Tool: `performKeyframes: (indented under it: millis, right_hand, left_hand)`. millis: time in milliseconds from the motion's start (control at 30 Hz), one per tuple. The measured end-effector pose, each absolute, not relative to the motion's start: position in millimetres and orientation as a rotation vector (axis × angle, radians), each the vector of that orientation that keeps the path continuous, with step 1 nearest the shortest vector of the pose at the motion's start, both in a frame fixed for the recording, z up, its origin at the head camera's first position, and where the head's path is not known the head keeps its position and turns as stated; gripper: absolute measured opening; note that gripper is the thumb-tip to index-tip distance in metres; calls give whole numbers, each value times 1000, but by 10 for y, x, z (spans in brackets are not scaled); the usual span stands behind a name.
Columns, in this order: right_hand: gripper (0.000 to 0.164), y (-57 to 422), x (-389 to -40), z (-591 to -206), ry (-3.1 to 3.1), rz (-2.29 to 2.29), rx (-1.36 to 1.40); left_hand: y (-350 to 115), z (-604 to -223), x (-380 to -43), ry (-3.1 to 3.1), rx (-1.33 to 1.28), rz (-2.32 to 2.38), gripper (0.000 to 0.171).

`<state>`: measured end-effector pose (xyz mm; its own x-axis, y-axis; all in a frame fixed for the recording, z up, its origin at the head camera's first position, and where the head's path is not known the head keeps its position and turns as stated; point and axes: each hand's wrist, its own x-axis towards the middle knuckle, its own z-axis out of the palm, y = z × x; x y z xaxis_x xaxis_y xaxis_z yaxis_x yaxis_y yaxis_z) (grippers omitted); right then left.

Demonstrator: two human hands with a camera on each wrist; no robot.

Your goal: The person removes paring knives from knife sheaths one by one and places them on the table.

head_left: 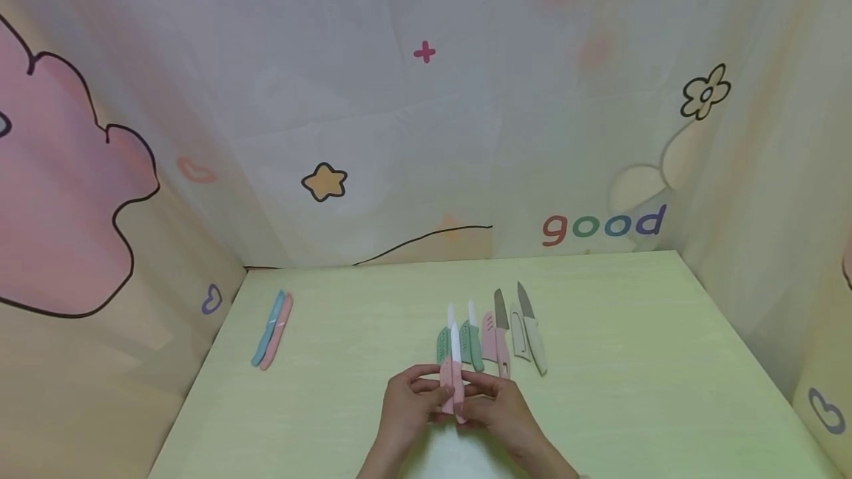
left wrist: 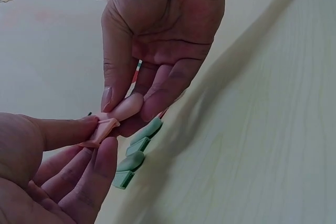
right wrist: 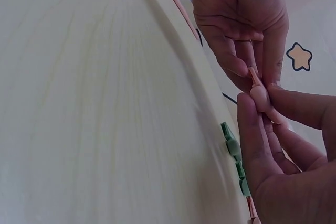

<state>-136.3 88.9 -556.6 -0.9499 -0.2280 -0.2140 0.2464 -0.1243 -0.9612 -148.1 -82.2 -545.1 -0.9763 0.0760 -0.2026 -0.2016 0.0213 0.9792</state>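
In the head view my left hand pinches a pink blade sheath between thumb and fingers. Beside it my right hand grips the pink handle of a small knife, its white blade bare and pointing away from me. Sheath and knife are side by side. The left wrist view shows the sheath close against the rounded handle end. From the right wrist, the handle end sits between the right thumb and fingers. Just beyond the hands lies a green sheath with a white-bladed knife, partly hidden.
Rightward in a row lie a green knife with its sheath, a pink grey-bladed knife with its sheath, and a pale knife with its sheath. Slim blue and pink pieces lie far left.
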Motion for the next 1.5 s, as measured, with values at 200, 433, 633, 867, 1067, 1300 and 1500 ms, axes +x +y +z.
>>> performKeyframes:
  millis: [200,433,633,867,1067,1300,1500]
  right_hand:
    - [55,867,-1398,-5606,1903,-2123,27]
    - [52,833,-1423,-5595,1972,-2110,-18]
    - [50,775,-1474,-5562,2050,-2095,-21]
    - [47,679,-1543,-5493,2138,-2078,2]
    - [46,600,-1607,-5481,2182,-2063,-3]
    - [46,524,-1693,-5491,2237,-2025,12]
    - [44,467,-1748,-5482,2297,-2009,-15]
  left_hand:
    - [-831,-5188,-1392,2085,-103,2094,36]
    - [-864,-5135,-1389,2105,-66,2071,38]
    - [-882,-5312,-1483,2157,-92,2086,36]
    - [-901,-5492,-1586,2250,-144,2094,35]
    - [-928,-5503,-1653,2317,-212,2085,33]
    - [-968,-5508,-1721,2380,-242,2052,31]
    - [-1007,-5512,-1768,2396,-206,2035,32]
